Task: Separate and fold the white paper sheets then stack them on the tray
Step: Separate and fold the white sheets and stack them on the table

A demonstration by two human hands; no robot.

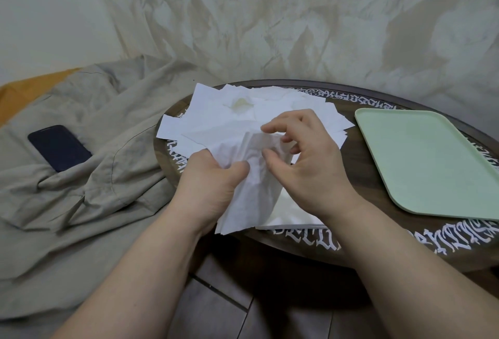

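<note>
A loose pile of white paper sheets (216,111) covers the left half of a dark round table (348,247). My left hand (213,190) grips a crumpled bunch of sheets (251,184) over the table's near edge. Just to its right, my right hand (305,160) has curled fingers at the top of that bunch; thumb and fingertips touch the paper. A flat white stack (291,211) lies under my right wrist. The pale green tray (421,157) sits on the right side of the table with nothing on it.
A dark phone (59,148) lies on a grey-beige cloth (81,203) to the left of the table. A wrinkled pale sheet (297,20) hangs behind. White lettering rings the table rim. Dark floor tiles (243,306) show below.
</note>
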